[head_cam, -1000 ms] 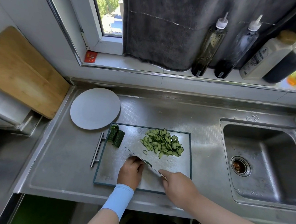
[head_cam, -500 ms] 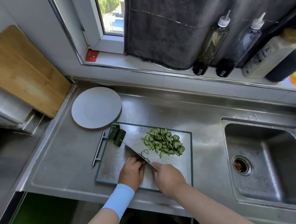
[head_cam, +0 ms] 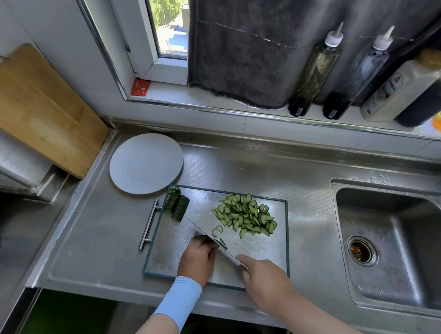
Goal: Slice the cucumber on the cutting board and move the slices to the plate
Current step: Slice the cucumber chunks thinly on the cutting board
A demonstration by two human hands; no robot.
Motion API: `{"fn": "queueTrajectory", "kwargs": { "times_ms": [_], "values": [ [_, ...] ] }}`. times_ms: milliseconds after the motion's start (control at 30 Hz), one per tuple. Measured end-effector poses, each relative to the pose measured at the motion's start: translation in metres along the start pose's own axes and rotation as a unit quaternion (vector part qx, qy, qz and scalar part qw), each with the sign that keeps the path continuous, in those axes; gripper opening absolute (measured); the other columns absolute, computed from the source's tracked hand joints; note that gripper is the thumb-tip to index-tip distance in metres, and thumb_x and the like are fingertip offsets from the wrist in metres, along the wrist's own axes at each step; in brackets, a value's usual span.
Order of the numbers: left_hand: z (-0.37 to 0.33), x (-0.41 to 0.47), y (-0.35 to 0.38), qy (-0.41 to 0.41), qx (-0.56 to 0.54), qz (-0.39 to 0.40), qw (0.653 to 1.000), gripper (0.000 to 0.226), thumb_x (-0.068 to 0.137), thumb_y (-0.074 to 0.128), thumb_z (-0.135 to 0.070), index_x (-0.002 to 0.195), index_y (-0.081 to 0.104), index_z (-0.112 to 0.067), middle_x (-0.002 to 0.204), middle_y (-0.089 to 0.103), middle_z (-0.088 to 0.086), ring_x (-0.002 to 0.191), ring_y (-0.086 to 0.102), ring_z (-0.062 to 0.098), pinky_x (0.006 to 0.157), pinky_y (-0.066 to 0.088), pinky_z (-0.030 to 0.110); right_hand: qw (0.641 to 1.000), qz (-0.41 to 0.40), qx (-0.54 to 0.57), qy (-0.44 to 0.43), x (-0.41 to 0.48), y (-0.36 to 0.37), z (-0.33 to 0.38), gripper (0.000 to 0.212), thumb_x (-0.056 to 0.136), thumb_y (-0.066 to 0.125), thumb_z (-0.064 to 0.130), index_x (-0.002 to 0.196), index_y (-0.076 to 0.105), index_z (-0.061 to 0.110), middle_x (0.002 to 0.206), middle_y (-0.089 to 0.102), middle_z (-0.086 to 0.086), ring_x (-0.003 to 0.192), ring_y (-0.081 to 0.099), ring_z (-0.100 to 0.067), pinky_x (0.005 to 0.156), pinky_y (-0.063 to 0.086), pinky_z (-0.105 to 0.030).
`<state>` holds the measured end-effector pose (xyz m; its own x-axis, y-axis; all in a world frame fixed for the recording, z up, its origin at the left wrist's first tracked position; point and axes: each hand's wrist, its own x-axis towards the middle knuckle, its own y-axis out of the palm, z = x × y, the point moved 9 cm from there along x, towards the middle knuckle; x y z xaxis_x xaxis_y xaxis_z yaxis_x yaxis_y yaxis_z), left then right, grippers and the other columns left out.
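LEFT hand (head_cam: pixel 196 257): pinning dark-green cucumber stub (head_cam: pixel 222 242) | RIGHT hand (head_cam: pixel 264 281): gripping steel knife (head_cam: pixel 205 234) | keep fingertips tucked, cuts thin.

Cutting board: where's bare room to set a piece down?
Bare on the cutting board: the strip between the cucumber chunks and the slice pile; the near-left corner beside the left hand; the patch between pile and right hand. Crowded: far-right under the pile, and near middle around the knife.
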<state>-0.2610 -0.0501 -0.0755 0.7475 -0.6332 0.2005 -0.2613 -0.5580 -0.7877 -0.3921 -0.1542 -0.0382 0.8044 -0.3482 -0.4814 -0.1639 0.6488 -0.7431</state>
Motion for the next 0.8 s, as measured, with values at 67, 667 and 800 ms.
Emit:
{"fn": "queueTrajectory", "kwargs": {
  "times_ms": [67,667,800],
  "values": [
    [0.001,0.000,0.001,-0.003,0.000,0.004,1.000,0.028,0.059,0.086,0.001,0.077,0.075,-0.017,0.086,0.068,0.002,0.087,0.052,0.014,0.068,0.050,0.025,1.000,0.004,-0.006,-0.001,-0.004,-0.001,-0.002,0.025,0.100,0.036,0.025,0.116,0.056,0.030,0.088,0.068,-0.001,0.082,0.059,-0.026,0.067,0.046,-0.034],
    [0.000,-0.002,-0.002,-0.006,-0.006,0.007,1.000,0.021,0.065,0.082,-0.002,0.080,0.073,-0.015,0.078,0.062,0.000,0.079,0.053,0.015,0.066,0.044,0.021,0.999,0.029,0.019,0.005,0.032,0.009,0.016,0.027,0.100,0.035,0.025,0.109,0.060,0.030,0.088,0.064,0.000,0.081,0.054,-0.024,0.068,0.044,-0.033],
    [0.003,-0.001,-0.002,-0.017,-0.008,0.007,1.000,0.022,0.063,0.085,-0.003,0.075,0.071,-0.015,0.074,0.060,0.001,0.077,0.051,0.014,0.063,0.044,0.022,1.000,0.025,0.014,-0.002,0.027,0.008,0.018,0.024,0.099,0.037,0.024,0.107,0.059,0.028,0.086,0.065,0.000,0.079,0.056,-0.026,0.070,0.049,-0.035]
  ]
}}
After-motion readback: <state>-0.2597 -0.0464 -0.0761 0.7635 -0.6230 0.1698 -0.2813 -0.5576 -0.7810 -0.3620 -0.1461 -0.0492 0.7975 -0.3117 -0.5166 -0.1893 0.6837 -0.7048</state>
